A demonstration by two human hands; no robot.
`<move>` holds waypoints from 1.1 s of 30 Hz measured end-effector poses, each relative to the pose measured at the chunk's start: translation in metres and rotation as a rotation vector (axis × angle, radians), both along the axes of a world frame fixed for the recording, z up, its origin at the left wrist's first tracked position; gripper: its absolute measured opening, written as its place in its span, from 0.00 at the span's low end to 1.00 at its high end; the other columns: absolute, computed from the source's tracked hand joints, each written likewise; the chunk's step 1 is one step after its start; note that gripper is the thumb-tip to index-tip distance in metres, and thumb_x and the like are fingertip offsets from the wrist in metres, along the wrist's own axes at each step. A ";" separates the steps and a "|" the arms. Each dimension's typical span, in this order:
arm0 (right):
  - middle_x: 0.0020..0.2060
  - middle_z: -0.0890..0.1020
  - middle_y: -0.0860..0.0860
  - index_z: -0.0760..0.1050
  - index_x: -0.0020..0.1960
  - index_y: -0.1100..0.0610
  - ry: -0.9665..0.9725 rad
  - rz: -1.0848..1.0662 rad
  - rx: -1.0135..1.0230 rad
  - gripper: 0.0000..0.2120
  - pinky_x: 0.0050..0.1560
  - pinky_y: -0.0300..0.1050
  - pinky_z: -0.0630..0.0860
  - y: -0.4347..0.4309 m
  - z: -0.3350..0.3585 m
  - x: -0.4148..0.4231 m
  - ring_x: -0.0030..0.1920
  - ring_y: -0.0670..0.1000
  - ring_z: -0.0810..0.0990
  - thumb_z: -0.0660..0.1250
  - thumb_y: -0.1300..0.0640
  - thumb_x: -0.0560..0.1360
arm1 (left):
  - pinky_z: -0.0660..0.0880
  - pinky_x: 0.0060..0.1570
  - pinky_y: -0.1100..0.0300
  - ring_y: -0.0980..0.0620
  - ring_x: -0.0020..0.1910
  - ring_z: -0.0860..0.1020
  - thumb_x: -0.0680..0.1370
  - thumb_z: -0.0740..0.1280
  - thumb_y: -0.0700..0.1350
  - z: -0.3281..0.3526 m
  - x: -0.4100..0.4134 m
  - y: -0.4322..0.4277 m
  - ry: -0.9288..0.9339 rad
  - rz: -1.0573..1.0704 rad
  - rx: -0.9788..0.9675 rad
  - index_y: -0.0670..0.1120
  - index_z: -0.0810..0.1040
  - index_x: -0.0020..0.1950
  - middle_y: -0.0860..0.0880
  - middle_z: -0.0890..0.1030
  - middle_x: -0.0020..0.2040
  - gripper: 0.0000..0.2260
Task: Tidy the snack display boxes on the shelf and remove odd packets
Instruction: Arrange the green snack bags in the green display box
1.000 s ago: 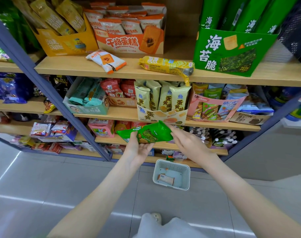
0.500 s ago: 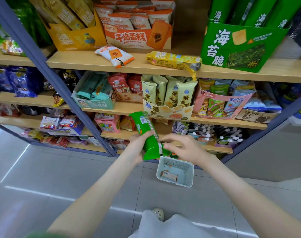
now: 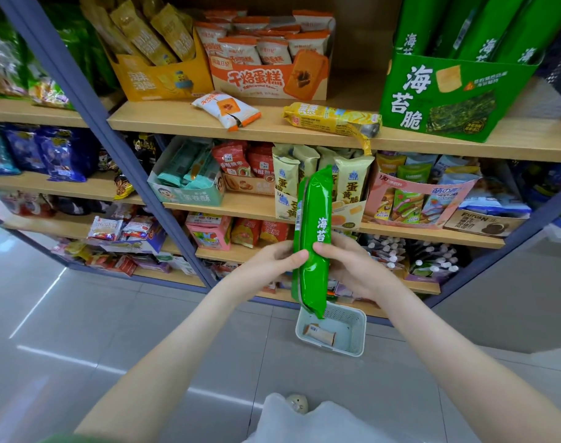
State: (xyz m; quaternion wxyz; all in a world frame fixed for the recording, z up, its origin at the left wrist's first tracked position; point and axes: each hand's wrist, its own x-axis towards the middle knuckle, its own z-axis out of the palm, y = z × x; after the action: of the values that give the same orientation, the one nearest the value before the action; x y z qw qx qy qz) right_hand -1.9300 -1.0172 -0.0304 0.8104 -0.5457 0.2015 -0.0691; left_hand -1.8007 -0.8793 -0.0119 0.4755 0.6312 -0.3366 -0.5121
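Observation:
A long green seaweed-crisp packet (image 3: 314,231) stands upright in front of the shelves, held between both hands. My left hand (image 3: 272,260) grips its left edge with the thumb across the front. My right hand (image 3: 349,266) grips its right side, thumb on the front too. The matching green display box (image 3: 455,94) stands on the top shelf at the right. Two loose packets lie flat on that shelf: a white-and-orange cake packet (image 3: 226,108) and a yellow packet (image 3: 331,118).
Orange (image 3: 159,81) and white-orange (image 3: 269,79) display boxes stand at the top left. The middle shelf holds teal (image 3: 188,190), cream (image 3: 349,212) and pink (image 3: 423,195) boxes. A pale basket (image 3: 355,318) with one small packet sits on the grey floor below my hands.
The green packet has turned from lying sideways to upright and has risen. Both hands have shifted to grip its sides. The view has moved closer to the shelves.

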 end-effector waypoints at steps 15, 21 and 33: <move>0.59 0.81 0.48 0.71 0.67 0.54 -0.030 -0.118 -0.310 0.27 0.59 0.44 0.76 -0.032 0.044 -0.022 0.61 0.50 0.79 0.73 0.60 0.70 | 0.78 0.54 0.59 0.54 0.57 0.80 0.76 0.69 0.56 0.051 -0.006 -0.039 -0.373 0.002 -0.097 0.57 0.65 0.69 0.55 0.78 0.59 0.23; 0.64 0.75 0.42 0.67 0.70 0.48 -0.056 -0.129 -0.633 0.26 0.62 0.43 0.75 -0.057 0.098 -0.029 0.62 0.39 0.75 0.71 0.59 0.75 | 0.79 0.52 0.59 0.56 0.57 0.79 0.75 0.72 0.49 0.103 -0.010 -0.079 -0.447 0.055 -0.297 0.58 0.69 0.65 0.57 0.79 0.59 0.22; 0.75 0.61 0.57 0.66 0.74 0.48 0.153 -0.811 -1.676 0.25 0.72 0.66 0.49 -0.162 0.149 -0.022 0.75 0.57 0.56 0.61 0.54 0.76 | 0.71 0.67 0.45 0.48 0.62 0.76 0.79 0.64 0.34 0.173 0.001 -0.156 -0.231 0.390 -0.813 0.52 0.70 0.58 0.51 0.78 0.58 0.15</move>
State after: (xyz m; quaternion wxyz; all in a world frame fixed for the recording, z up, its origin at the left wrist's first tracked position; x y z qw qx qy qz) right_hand -1.9522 -1.1794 0.1189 0.0508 -0.8432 0.3139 -0.4336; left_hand -1.7998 -1.0352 0.1611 0.7310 0.4981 -0.4359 -0.1659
